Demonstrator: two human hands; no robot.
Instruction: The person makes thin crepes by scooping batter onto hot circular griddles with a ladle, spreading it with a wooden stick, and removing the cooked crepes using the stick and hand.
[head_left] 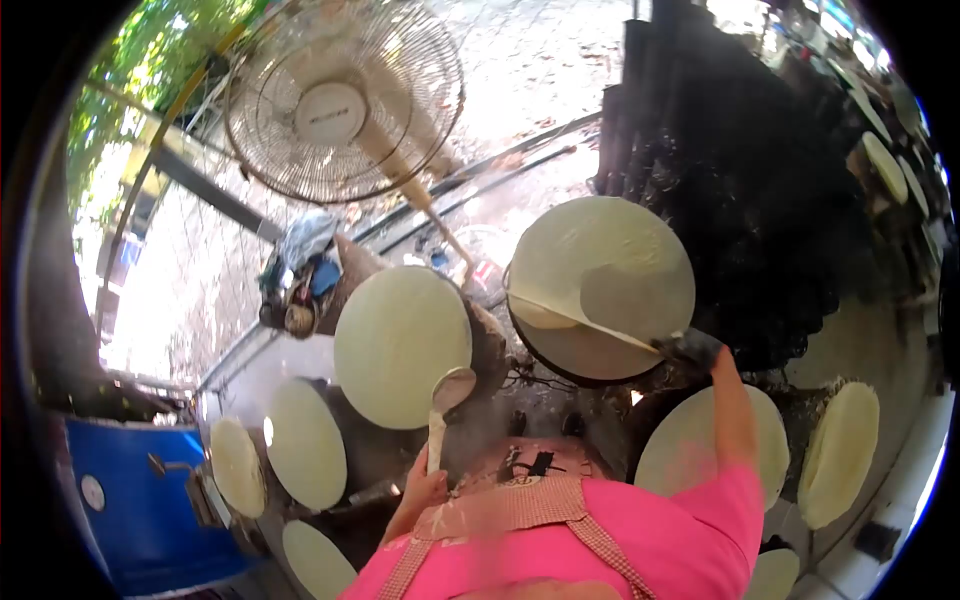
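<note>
Nearby, left hand (pixel 425 488), fingers wrapped round a ladle (pixel 437 420), its bowl at the edge of a pale disc (pixel 400 345), dark-gloved right hand (pixel 692 351), fingers gripping a thin stick (pixel 600 328) across a larger disc (pixel 600 232), standing fan (pixel 332 112) beyond.

A thin, pale stick (pixel 605 331) lay slantwise across a large round disc (pixel 600 270), pale green beyond it and mostly greyer on the near side. The ladle (pixel 454 388), whitish-handled, pointed forward, round bowl foremost.
</note>
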